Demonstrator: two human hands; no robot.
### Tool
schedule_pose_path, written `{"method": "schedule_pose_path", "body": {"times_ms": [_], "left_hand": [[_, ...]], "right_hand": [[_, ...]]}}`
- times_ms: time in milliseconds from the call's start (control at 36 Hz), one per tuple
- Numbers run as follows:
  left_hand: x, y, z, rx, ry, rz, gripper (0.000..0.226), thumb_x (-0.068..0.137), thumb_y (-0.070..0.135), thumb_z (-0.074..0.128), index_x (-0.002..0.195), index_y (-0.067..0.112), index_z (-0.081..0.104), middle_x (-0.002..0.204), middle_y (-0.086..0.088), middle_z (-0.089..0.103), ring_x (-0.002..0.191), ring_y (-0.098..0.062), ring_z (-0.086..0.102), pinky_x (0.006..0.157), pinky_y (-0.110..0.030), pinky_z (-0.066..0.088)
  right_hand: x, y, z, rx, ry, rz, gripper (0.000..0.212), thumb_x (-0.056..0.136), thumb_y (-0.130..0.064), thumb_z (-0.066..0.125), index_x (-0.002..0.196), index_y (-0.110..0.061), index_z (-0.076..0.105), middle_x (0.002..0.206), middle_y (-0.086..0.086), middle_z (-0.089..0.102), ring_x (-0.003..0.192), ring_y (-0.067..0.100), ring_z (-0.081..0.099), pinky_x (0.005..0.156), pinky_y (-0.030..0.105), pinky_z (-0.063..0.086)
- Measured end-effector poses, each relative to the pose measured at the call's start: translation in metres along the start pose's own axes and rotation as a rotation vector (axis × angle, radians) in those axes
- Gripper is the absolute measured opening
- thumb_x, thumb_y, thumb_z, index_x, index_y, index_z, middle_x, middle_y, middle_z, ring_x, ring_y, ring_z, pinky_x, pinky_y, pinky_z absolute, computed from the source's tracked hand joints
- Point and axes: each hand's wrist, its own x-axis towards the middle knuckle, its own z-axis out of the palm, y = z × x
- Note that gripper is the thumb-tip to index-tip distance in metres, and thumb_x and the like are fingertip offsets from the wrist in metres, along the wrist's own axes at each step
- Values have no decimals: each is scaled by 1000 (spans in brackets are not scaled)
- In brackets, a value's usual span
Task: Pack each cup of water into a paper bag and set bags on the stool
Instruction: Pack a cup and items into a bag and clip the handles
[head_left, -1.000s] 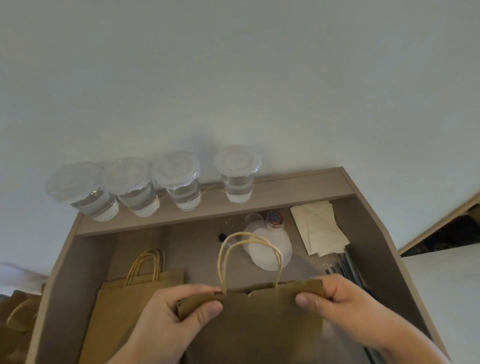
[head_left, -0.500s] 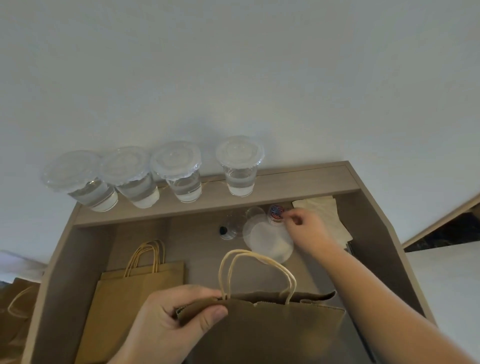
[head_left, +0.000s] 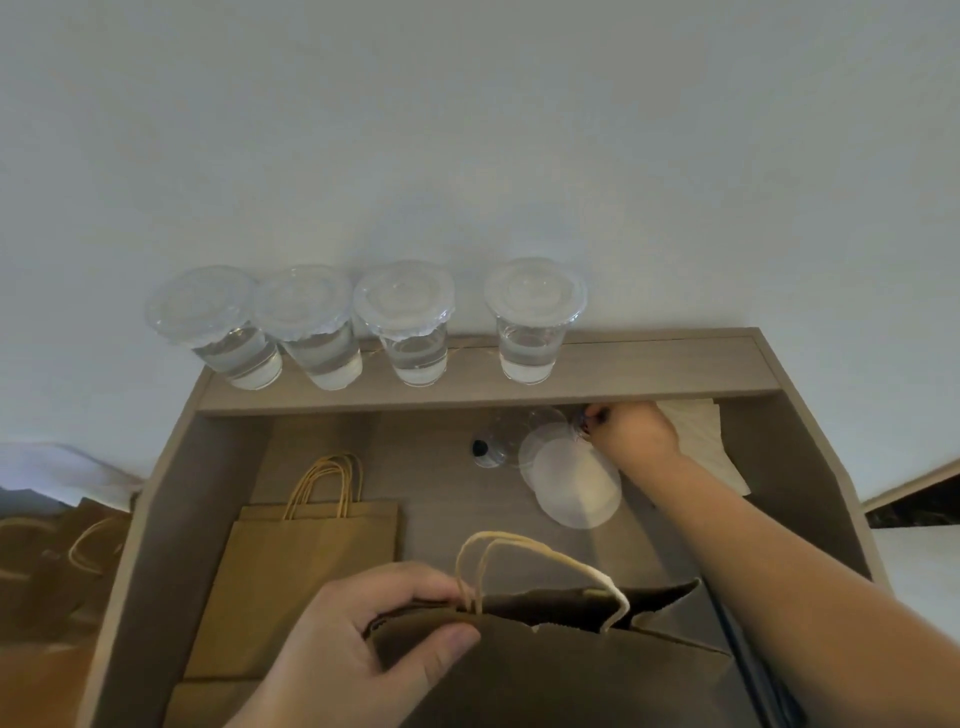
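Step in hand, as judged: readying one open bag to receive a cup.

The left hand grips the near rim of the paper bag just beside its twine handles, thumb across the front panel and fingers curled behind. The bag mouth stands partly open. The right hand reaches to the back of the desk well, directly under the shelf, with its fingers curled at a small round item. Whether the pinch is complete cannot be told, nor what the item is.

The four lidded cups of water stand upright in a row on the shelf; none is in the held bag.

Recommended handling:
- Withdraw the right hand low and toward the body. The rightmost cup stands close above it, so raising the hand before it clears the shelf edge risks a knock.
- Pass the forearm over the stack of lids without dragging it.
- Hold the rim level with the left hand and spread the mouth fully, squaring the base before loading.
- Take each cup by its wall below the lid and lower it upright.

The flat bags lie beside the held bag, within reach for the cups that follow
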Motion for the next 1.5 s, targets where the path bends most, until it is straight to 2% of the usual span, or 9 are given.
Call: {"method": "schedule_pose_path", "body": {"times_ms": [222, 333, 528, 639, 722, 778, 889, 1222, 1500], "left_hand": [[-4, 0, 2, 69, 27, 82, 20, 88, 42, 80, 107, 42, 78, 107, 14, 78, 103, -8, 74, 85, -16, 55], [-5, 0, 2, 87, 17, 99, 21, 87, 43, 80, 107, 41, 79, 108, 13, 78, 104, -10, 74, 87, -18, 55], [-5, 1, -2, 52, -43, 125, 30, 93, 45, 77, 121, 34, 75, 115, 7, 77, 107, -15, 74, 88, -25, 58], [-2, 2, -9, 50, -73, 96, 61, 90, 81, 52, 124, 36, 73, 115, 10, 77, 107, -13, 73, 89, -22, 55], [9, 5, -15, -216, -140, -28, 93, 81, 96, 37, 117, 20, 77, 115, -8, 78, 106, -27, 74, 94, -37, 57], [18, 12, -18, -332, -157, -108, 80, 92, 84, 38, 114, 20, 79, 113, -13, 78, 100, -32, 75, 92, -45, 60], [37, 29, -17, 108, -92, -55, 20, 105, 35, 59, 110, 48, 74, 100, 11, 79, 85, -11, 75, 84, -36, 62], [49, 51, 9, 104, -50, 104, 6, 94, 42, 74, 94, 41, 80, 83, 10, 79, 75, -5, 73, 70, -21, 57], [44, 51, 10, -85, -22, -5, 20, 92, 38, 64, 86, 26, 79, 75, 1, 74, 75, -13, 69, 83, -37, 56]], "right_hand": [[-8, 7, 0, -20, 144, -108, 16, 84, -6, 68, 76, -15, 78, 78, 16, 74, 78, 42, 67, 62, 33, 44], [-17, 7, -5, 42, 208, -114, 14, 85, -4, 70, 88, -13, 79, 86, 17, 76, 85, 45, 68, 72, 44, 57], [-57, 2, -22, 165, 88, -141, 14, 94, -9, 63, 94, -20, 72, 91, -1, 68, 91, 25, 63, 77, 35, 50], [-101, -6, -44, 392, -75, -115, 16, 102, -24, 65, 96, -39, 63, 93, -13, 67, 88, 6, 64, 73, 25, 50], [-129, -20, -75, 548, -155, -137, 13, 100, -27, 71, 96, -39, 71, 87, -9, 73, 80, 5, 68, 73, 22, 50], [-145, -34, -99, 645, -232, -183, 13, 99, -26, 74, 95, -38, 78, 89, -15, 76, 81, 0, 69, 75, 20, 51], [-174, -59, -136, 690, -312, -290, 26, 99, -34, 73, 90, -57, 79, 95, -28, 77, 91, -10, 69, 79, 17, 49], [-213, -84, -149, 778, -259, -304, 7, 94, -25, 79, 97, -30, 82, 88, -6, 81, 79, 2, 72, 79, 27, 55], [-225, -77, -136, 617, -98, -516, 22, 95, -29, 73, 107, -47, 76, 97, -21, 77, 94, 6, 70, 75, 12, 50]]}}
